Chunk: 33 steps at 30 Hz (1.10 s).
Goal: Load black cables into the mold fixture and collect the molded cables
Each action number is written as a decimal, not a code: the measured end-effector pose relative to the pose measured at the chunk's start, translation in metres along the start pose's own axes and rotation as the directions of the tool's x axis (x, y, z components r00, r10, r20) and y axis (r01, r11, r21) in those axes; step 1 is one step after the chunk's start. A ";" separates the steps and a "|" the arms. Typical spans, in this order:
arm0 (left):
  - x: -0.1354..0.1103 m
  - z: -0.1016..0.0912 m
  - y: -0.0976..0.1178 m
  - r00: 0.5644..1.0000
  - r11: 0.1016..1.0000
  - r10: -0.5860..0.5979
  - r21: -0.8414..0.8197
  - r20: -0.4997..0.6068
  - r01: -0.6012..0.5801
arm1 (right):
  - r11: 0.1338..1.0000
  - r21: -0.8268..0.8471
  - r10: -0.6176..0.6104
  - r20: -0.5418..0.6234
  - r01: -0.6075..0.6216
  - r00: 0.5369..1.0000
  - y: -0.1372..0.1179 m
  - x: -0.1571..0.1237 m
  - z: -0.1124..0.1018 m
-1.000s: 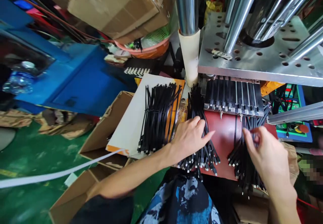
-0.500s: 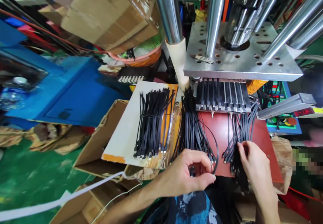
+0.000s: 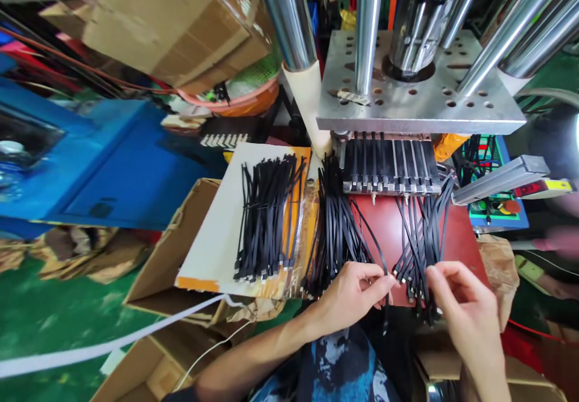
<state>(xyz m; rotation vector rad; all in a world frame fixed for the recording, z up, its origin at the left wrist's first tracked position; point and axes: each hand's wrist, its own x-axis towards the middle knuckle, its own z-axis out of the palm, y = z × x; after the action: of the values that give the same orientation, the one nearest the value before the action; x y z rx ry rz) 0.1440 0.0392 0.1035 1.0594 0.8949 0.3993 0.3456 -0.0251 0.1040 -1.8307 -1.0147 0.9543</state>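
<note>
My left hand (image 3: 362,287) pinches a flat black cable (image 3: 374,239) near its lower end. The cable's short end hangs below my fingers, and its length runs up to the middle bunch of black cables (image 3: 337,227). My right hand (image 3: 465,293) is at the lower ends of the right-hand bunch of cables (image 3: 423,227), with thumb and forefinger drawn together. Whatever they hold, if anything, is hidden. Behind the hands, a slotted metal fixture (image 3: 391,166) has black cables in its left slots; bare strips show in the right ones.
A press plate (image 3: 420,112) on steel columns hangs over the fixture. More black cables (image 3: 269,215) lie on a white board (image 3: 212,221) at left. Open cardboard boxes (image 3: 176,245) stand below. A metal bar (image 3: 502,178) juts out at right beside a control box (image 3: 518,212). The tabletop (image 3: 380,209) is red.
My left hand has moved slightly right, and the cable at it is straighter with its end hanging down. My right hand has shifted slightly down at the bunch's ends. The whole view has shifted a little.
</note>
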 end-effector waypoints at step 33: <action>0.004 -0.024 0.060 0.929 0.790 0.368 0.516 0.034 -0.332 | 0.944 0.140 -0.324 0.229 0.299 0.918 -0.011 -0.002 0.027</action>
<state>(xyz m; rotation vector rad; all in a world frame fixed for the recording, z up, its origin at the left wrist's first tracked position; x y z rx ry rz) 0.1352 0.0834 0.1499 1.7352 0.8861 0.5231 0.3176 -0.0156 0.1038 -1.4317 -1.3407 1.0325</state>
